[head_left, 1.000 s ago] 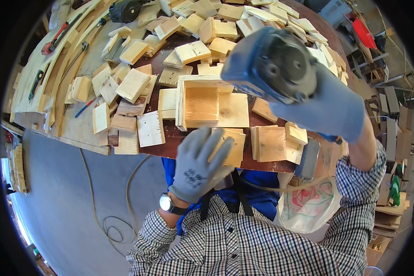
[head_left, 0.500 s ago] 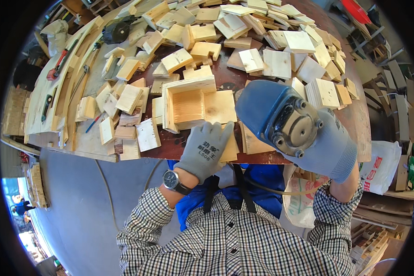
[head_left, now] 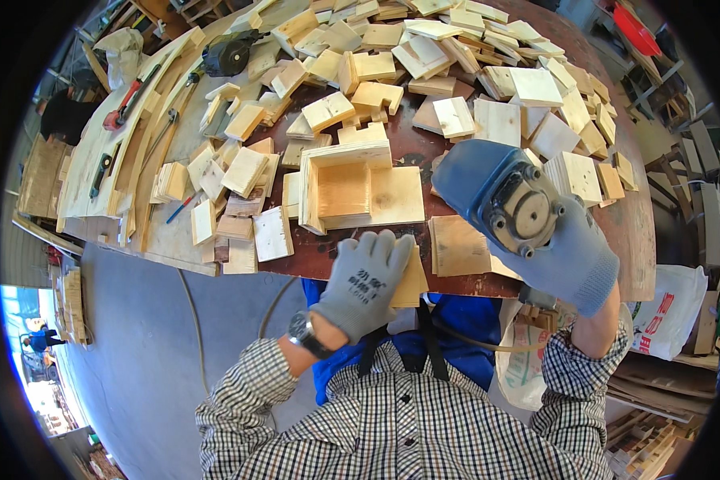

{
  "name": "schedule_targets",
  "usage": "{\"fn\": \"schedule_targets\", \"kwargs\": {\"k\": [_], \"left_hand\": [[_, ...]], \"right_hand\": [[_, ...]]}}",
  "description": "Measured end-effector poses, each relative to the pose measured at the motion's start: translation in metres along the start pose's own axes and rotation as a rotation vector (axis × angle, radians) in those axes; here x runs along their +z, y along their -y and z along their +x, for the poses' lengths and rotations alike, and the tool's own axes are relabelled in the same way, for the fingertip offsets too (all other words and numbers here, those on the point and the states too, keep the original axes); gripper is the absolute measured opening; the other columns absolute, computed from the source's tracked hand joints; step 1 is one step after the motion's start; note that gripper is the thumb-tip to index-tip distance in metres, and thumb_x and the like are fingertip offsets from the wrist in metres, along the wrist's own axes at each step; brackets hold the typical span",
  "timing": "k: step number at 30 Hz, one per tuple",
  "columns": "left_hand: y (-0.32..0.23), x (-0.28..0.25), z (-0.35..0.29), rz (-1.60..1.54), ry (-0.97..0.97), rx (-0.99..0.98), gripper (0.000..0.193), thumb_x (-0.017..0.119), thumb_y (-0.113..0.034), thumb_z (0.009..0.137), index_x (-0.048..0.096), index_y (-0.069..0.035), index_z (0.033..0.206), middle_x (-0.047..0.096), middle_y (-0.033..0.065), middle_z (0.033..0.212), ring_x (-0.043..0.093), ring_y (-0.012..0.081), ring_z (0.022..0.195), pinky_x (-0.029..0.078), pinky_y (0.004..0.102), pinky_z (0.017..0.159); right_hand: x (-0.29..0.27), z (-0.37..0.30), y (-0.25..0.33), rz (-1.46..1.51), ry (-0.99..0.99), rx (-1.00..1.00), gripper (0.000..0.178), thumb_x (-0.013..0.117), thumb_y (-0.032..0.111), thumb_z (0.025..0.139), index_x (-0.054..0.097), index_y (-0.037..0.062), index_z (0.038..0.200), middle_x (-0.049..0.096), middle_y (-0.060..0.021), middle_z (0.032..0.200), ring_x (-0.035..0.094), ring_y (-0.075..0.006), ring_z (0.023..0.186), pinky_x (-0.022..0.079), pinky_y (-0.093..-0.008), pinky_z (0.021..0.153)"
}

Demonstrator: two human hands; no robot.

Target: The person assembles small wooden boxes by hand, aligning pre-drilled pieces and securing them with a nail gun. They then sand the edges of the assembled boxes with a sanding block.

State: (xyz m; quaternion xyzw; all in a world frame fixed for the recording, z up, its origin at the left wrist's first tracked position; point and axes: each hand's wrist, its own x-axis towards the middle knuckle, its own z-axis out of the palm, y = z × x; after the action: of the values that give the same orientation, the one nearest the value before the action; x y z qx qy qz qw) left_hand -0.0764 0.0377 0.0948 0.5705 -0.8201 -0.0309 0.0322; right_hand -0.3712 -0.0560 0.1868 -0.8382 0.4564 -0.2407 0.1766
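Note:
In my right hand (head_left: 572,256), gloved in grey, is a blue nail gun (head_left: 480,180), its round dark end cap facing up over the table's front right. My left hand (head_left: 364,276), in a matching glove, lies palm down at the front edge with fingers stretched and slightly apart. It rests against a small wooden board (head_left: 410,282) that juts over the edge; its thumb cannot be made out. Just beyond those fingers stands an open wooden box frame (head_left: 314,188), with a flat board (head_left: 398,196) against its right side. Another small board (head_left: 458,246) lies below the nail gun.
A big heap of wood blocks (head_left: 496,120) covers the table's far side. Long wood strips (head_left: 140,144), a red-handled tool (head_left: 118,116) and a black tape measure (head_left: 228,54) lie at left. A hose (head_left: 194,320) trails on the floor. White sacks (head_left: 668,308) stand at right.
The view has shifted slightly. My left hand has drawn back toward me from the box frame, and the small board beside it sits further over the edge. The nail gun stays in my right hand.

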Motion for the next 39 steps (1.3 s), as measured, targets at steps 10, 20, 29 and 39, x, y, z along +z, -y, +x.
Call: {"fn": "schedule_targets", "kwargs": {"k": [10, 20, 29, 39], "left_hand": [[0.097, -0.041, 0.044, 0.255, -0.009, -0.046, 0.088, 0.086, -0.023, 0.075, 0.046, -0.010, 0.152, 0.056, 0.0104, 0.143, 0.054, 0.0308, 0.130, 0.046, 0.0483, 0.102], [0.041, -0.044, 0.004, 0.065, -0.324, -0.163, 0.094, 0.087, -0.015, 0.065, 0.048, -0.006, 0.151, 0.056, 0.0162, 0.143, 0.052, 0.0382, 0.134, 0.044, 0.0508, 0.109], [-0.003, 0.043, -0.004, -0.180, -0.105, -0.018, 0.099, 0.093, -0.034, 0.069, 0.047, -0.011, 0.153, 0.049, 0.0123, 0.153, 0.048, 0.0364, 0.141, 0.043, 0.0496, 0.112], [0.061, 0.004, 0.003, 0.234, -0.426, -0.082, 0.040, 0.075, -0.024, 0.091, 0.070, -0.021, 0.131, 0.060, 0.0119, 0.144, 0.048, 0.0412, 0.143, 0.036, 0.0625, 0.118]], "right_hand": [[-0.009, 0.011, 0.018, -0.288, 0.160, -0.156, 0.043, 0.090, 0.041, 0.084, 0.078, 0.0091, 0.109, 0.080, -0.0056, 0.099, 0.079, -0.0219, 0.087, 0.064, -0.0364, 0.076], [-0.001, 0.003, 0.021, 0.102, 0.006, 0.125, 0.048, 0.091, 0.037, 0.083, 0.074, 0.0053, 0.113, 0.080, -0.0077, 0.100, 0.079, -0.0200, 0.088, 0.065, -0.0348, 0.076], [0.002, 0.018, 0.041, 0.135, 0.015, 0.234, 0.053, 0.093, 0.034, 0.082, 0.070, 0.0019, 0.117, 0.080, -0.0095, 0.100, 0.079, -0.0183, 0.089, 0.065, -0.0334, 0.076], [0.016, 0.028, 0.033, 0.343, 0.016, 0.186, 0.048, 0.092, 0.028, 0.082, 0.071, 0.0036, 0.117, 0.080, -0.0080, 0.101, 0.078, -0.0158, 0.088, 0.065, -0.0311, 0.076]]}}
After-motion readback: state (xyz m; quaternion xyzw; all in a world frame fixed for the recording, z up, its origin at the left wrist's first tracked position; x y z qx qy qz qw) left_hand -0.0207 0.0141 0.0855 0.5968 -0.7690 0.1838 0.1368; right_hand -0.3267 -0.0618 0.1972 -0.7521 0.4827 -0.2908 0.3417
